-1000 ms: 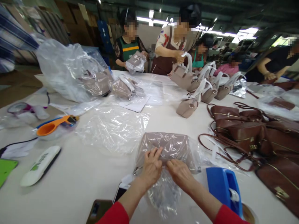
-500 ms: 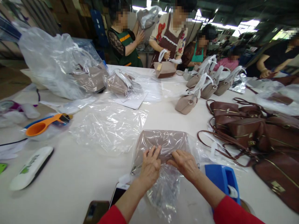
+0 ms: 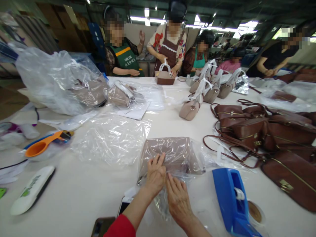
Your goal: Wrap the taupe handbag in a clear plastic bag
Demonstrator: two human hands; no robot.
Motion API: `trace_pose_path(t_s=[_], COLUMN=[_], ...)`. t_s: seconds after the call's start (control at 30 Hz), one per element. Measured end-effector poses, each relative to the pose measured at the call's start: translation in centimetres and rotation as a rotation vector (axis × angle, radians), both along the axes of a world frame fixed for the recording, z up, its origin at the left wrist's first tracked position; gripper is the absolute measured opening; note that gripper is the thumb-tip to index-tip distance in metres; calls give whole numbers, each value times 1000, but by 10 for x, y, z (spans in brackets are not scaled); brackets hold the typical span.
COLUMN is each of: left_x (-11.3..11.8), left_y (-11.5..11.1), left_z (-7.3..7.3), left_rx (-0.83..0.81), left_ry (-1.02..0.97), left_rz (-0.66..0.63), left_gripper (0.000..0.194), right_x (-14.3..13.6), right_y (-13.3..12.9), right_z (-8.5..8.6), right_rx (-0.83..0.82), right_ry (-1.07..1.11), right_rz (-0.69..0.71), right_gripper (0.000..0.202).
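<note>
A taupe handbag (image 3: pixel 170 153) lies in a clear plastic bag (image 3: pixel 197 158) on the white table (image 3: pixel 81 194) in front of me. My left hand (image 3: pixel 155 173) presses flat on the near edge of the bagged handbag, fingers together. My right hand (image 3: pixel 177 197) lies just beside it, lower, flattening the loose open end of the plastic against the table. Neither hand grips anything.
A blue tape dispenser (image 3: pixel 232 200) stands right of my hands. Brown handbags (image 3: pixel 261 131) pile at the right. Loose plastic (image 3: pixel 111 138), an orange scoop (image 3: pixel 44 146), a white case (image 3: pixel 31 191) and phones (image 3: pixel 103 227) lie left. Several people work along the far edge with taupe bags (image 3: pixel 190 110).
My right hand has slid off the handbag toward me, down onto the loose plastic. The left hand stays on the bag. Across the table, a person has set a bag down.
</note>
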State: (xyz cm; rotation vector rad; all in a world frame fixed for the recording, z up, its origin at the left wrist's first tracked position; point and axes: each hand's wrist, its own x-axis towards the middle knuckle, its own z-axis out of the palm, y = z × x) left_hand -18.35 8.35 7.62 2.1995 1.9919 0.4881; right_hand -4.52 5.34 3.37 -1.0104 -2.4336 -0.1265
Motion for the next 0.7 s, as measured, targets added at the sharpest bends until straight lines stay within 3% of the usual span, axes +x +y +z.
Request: trace_pose_path(t_s=[0.13,0.3,0.4,0.47,0.57,0.7], left_x=[-1,-5,-8,-10,-10,-10], left_y=[2,3,4,5,6,10], left_z=[3,3,6,9,14,18], left_rx=[-11,-1,-12,-25,-44,-61], left_ry=[45,62,58,54,68,91], left_rz=[-6,-32,-42,-50,-63,-73], left_gripper=[12,8,8,7,6,5], right_x=[27,124,147,129,68,1], right_y=[-10,-21,-16,-5,18,46], right_z=[15,37,46,48,46,38], right_rx=[-126,2,67,38,-62,-106], right_ry=[115,159,192,204,112,18], right_rz=[76,-256,-360,-287,-108,-88], right_gripper=[44,22,17,17,21,15])
